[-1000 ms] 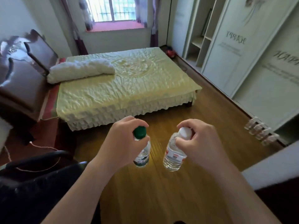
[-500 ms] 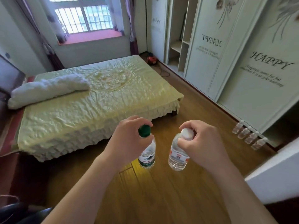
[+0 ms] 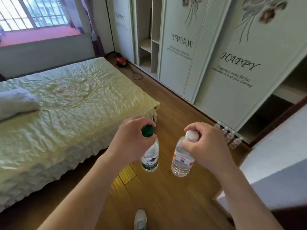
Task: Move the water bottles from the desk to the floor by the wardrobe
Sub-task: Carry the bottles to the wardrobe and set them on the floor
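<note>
Between bed [image 3: 66, 105] and wardrobe [image 3: 232, 80]: carrying.
Grips: left hand [image 3: 131, 143] holds green-capped bottle [image 3: 150, 156], right hand [image 3: 207, 145] white-capped bottle [image 3: 181, 160].
Next: stand both by bottle row [image 3: 229, 136].

"HAPPY" is showing in black script on the right wardrobe door [image 3: 224, 97], upper right of frame. The middle door [image 3: 176, 72] is showing it mirrored, and the far door [image 3: 122, 39] faintly. The labels on the green-capped bottle [image 3: 150, 161] and white-capped bottle [image 3: 181, 161] I am carrying are blurring beyond reading.

Bed [image 3: 66, 113] left, wardrobe [image 3: 232, 72] right, bottle row [image 3: 227, 135] at its foot
</note>
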Demonstrator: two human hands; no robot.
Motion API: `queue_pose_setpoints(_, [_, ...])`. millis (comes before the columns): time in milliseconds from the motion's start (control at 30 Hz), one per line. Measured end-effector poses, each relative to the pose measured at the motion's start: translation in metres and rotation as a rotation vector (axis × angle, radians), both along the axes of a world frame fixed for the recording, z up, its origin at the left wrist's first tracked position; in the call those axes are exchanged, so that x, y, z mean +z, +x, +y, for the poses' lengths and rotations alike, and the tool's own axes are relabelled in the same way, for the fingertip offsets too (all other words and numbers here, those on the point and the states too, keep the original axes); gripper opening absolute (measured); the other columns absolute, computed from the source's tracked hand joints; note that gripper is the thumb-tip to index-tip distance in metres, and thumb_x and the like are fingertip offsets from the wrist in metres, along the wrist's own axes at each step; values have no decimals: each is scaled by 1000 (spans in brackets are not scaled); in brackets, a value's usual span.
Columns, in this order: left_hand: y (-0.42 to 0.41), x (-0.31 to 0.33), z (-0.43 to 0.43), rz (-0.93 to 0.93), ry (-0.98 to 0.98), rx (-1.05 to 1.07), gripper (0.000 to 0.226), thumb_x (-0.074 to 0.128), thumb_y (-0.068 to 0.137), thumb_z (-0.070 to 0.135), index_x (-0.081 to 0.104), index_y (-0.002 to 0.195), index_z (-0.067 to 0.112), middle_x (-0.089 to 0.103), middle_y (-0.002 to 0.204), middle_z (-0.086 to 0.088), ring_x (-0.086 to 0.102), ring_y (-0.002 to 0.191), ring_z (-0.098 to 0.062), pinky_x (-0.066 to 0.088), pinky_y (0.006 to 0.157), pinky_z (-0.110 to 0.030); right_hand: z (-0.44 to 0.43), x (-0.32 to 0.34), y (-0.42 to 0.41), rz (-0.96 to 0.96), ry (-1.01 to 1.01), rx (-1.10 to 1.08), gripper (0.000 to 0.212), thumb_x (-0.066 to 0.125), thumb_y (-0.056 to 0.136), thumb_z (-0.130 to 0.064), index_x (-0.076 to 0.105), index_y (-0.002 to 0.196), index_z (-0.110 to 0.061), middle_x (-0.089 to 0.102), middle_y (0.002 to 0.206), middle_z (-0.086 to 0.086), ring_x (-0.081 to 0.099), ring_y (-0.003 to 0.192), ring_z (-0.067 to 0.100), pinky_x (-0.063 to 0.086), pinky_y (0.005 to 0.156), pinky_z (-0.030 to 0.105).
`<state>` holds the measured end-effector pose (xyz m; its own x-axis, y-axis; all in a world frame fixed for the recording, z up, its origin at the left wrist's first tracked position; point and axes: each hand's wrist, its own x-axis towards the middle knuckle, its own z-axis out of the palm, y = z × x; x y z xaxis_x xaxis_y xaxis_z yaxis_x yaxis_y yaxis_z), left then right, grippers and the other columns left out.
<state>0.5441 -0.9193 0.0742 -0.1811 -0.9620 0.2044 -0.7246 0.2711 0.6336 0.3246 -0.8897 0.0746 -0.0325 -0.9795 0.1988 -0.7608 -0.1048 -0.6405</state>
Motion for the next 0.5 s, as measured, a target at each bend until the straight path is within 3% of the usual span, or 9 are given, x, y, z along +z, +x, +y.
queue_pose_setpoints(200, [-20, -4, -110, -18, 9, -157, 20, 72, 81, 26, 67, 99, 32, 59, 95, 20, 54, 88, -2, 35, 70, -9, -78, -3, -14, -18, 28, -124, 28, 77, 74, -27, 59, 93, -35, 60, 86, -23, 62, 80, 5, 46, 55, 8])
queue_pose_setpoints(367, [-43, 1, -185, -55, -1, -229, 20, 73, 81, 28, 65, 97, 35, 59, 96, 21, 52, 86, 5, 35, 66, -6, -135, -2, -30, -49, 51, -200, 27, 75, 76, -27, 59, 97, -33, 61, 88, -20, 62, 81, 5, 45, 54, 7])
queue_pose_setpoints(500, [-77, -1, -252, -62, -16, -286, 18, 73, 79, 24, 67, 95, 31, 60, 94, 18, 55, 85, 0, 37, 67, -7, -188, -10, -60, -58, 61, -278, 24, 73, 80, -25, 58, 97, -34, 60, 86, -20, 61, 80, 4, 43, 53, 5])
